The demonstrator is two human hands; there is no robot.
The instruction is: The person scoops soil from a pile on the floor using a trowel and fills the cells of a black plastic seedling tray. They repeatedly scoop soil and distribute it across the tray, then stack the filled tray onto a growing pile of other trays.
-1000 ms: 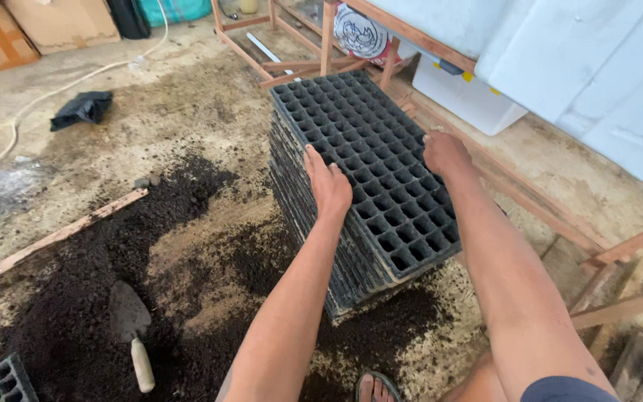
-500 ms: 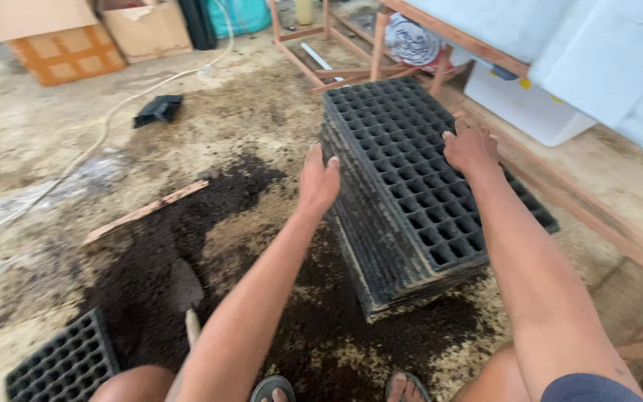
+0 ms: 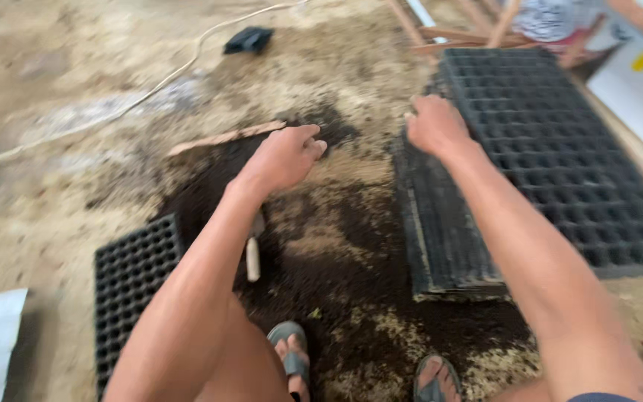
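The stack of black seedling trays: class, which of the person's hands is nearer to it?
Right. The right hand rests at the near left corner of the stack of black seedling trays; the left hand hangs apart over the dark soil.

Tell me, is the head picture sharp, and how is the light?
Head view: motion blur smears the floor, the left hand and the right hand; the tray stack cells stay readable. Light is soft and even, without glare or hard shadows.
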